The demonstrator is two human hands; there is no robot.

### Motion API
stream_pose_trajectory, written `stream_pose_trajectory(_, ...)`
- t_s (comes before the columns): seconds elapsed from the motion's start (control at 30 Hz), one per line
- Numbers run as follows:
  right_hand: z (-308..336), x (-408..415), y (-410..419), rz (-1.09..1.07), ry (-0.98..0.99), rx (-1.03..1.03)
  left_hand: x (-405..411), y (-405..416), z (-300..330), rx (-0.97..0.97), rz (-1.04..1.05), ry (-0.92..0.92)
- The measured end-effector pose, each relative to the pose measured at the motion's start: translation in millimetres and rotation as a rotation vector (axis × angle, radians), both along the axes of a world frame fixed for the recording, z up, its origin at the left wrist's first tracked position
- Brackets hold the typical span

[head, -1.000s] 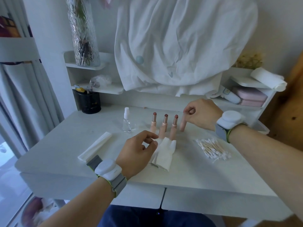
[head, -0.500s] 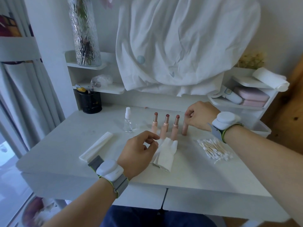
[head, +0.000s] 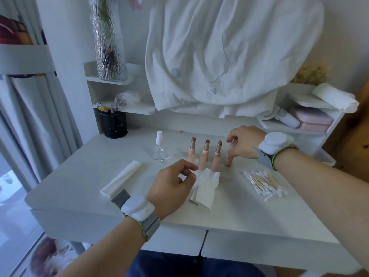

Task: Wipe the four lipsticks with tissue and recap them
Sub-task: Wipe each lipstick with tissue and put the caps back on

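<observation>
Lipsticks are lined up in a row just above the middle of the frame, standing upright on the white desk: three uncapped ones, the left lipstick, the middle lipstick and the third lipstick, each with its pinkish-brown bullet showing on top, and then the fourth lipstick at the right end of the row, which looks capped, though it's blurry so I can't swear to it. The right hand sits right at that fourth one, fingers loosely curled and hanging down around its top; the fingertips are touching or just beside it, and I honestly can't tell if there's a real grip on it. The left hand is lower and a bit left of centre, thumb and index finger pinching the upper left edge of a crumpled white tissue, which lies on the desk just below the row, its top edge nearly at the bases of the middle and third lipsticks. Both wrists have grey-and-white bands on. Left of the row there's a small clear spray bottle, further lower left a folded white tissue pack, and over at the right a pile of cotton swabs. A black pen cup sits at the back left under the shelf.
</observation>
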State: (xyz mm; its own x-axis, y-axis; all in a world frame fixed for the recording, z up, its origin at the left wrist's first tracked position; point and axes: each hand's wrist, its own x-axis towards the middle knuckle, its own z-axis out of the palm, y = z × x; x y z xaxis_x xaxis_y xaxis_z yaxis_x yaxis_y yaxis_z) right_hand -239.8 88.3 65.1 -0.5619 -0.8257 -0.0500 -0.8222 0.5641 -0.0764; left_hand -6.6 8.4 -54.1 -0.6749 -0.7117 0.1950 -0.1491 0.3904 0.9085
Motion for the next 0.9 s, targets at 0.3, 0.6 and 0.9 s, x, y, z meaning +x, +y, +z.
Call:
stream_pose_trajectory(0.3, -13, -5, -24, 0.041, -0.079, -0.133, 0, 0, 1, -0.015, 0.004, -0.018)
stream_pose_trajectory(0.6, -2, 0, -21, 0.027, -0.06, -0.243, 1, -1, 2, -0.025, 0.017, -0.02)
stream_pose_trajectory(0.9, 22, 67, 24, 0.195, -0.393, -0.483, 5, 5, 10, -0.013, -0.003, 0.056)
